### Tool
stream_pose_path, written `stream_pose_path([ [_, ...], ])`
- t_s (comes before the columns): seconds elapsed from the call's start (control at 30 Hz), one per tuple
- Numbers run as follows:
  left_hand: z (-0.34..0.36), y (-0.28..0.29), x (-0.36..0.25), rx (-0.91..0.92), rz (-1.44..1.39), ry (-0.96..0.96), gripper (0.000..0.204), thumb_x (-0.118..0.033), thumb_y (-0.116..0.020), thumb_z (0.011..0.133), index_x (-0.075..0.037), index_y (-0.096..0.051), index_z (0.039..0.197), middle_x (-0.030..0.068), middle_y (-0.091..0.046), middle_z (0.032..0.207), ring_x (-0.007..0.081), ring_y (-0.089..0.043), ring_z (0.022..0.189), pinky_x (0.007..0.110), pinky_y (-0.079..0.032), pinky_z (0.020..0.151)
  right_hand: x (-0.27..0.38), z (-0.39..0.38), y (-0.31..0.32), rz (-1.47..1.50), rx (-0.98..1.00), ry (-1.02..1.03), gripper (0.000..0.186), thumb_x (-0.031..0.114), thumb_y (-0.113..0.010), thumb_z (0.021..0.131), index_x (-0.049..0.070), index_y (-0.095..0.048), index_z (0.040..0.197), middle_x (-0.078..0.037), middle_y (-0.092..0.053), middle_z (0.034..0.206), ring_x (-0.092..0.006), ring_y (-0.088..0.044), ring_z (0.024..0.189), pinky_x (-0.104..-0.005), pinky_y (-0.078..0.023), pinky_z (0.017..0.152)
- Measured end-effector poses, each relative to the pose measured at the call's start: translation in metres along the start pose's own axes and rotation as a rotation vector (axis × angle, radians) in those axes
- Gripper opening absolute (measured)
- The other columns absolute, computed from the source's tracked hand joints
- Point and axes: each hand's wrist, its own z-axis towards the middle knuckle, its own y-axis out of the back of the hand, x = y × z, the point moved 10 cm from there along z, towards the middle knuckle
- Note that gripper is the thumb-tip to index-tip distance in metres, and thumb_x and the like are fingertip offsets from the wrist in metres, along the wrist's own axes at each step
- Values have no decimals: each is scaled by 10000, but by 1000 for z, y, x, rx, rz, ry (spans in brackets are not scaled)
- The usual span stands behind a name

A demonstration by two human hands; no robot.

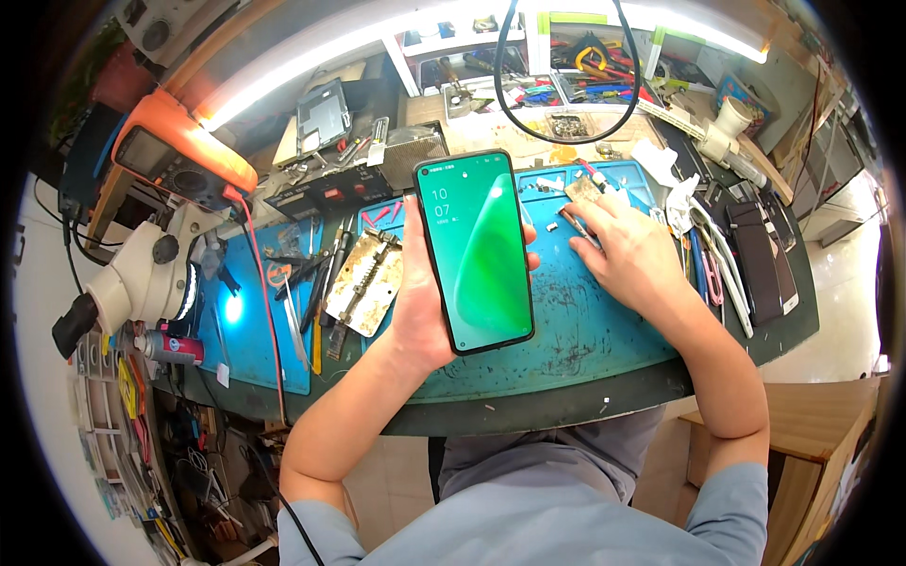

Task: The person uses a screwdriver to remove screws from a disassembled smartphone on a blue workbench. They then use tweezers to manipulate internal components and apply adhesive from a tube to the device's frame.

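Note:
A smartphone (pixel 481 259) with a lit green lock screen is held upright in my left hand (pixel 420 302). The palm lies behind it, the thumb runs along its left edge, and fingertips curl round its right edge. To the right, my right hand (pixel 623 247) rests low over the blue work mat (pixel 585 330), fingers bent and apart, with nothing plainly gripped. Small parts (pixel 555 226) lie beside its fingertips. Left of the phone sits a stained metal board holder (pixel 365 283), with several tweezers and slim tools (pixel 326 283) next to it.
An orange multimeter (pixel 179 156) and a white microscope arm (pixel 132 274) stand at the left. A red cable (pixel 269 321) crosses the mat there. A black cable loop (pixel 500 85) hangs over the back. Dark phones (pixel 760 250) and hand tools line the right side.

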Motion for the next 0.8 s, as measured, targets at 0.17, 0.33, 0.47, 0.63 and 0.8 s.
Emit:
stream_pose_path([
  [0.17,0,0,1,2,3,4,981,-851,-270,999,-43,-521,1494,149,-662,1305,315,-682,1105,458,-557,991,1,0,0,14,0,5,340,237,-728,960,142,-680,1283,-96,-688,1115,-328,-708,961,-435,-582,814],
  [0.33,0,1,3,0,-6,17,986,-858,-279,992,-43,-524,1490,150,-664,1297,315,-684,1101,459,-559,989,0,-1,0,15,4,5,347,237,-730,959,138,-676,1288,-95,-687,1112,-326,-709,961,-436,-582,818],
  [0.47,-1,2,2,-5,8,14,987,-862,-285,988,-44,-527,1485,150,-666,1291,312,-686,1095,458,-562,983,0,0,-1,16,13,5,351,233,-730,958,138,-675,1292,-94,-684,1094,-323,-707,959,-435,-581,817],
  [0.63,0,0,3,-3,4,14,985,-864,-287,987,-47,-532,1479,148,-667,1284,308,-686,1088,454,-564,978,1,0,1,12,14,4,354,232,-732,956,139,-676,1293,-93,-680,1082,-322,-705,958,-432,-581,816],
  [0.8,0,1,3,-24,15,13,983,-864,-286,986,-49,-534,1477,147,-666,1285,303,-685,1087,454,-564,977,1,0,1,9,8,13,351,232,-736,951,138,-678,1284,-92,-680,1082,-324,-707,954,-433,-582,814],
])
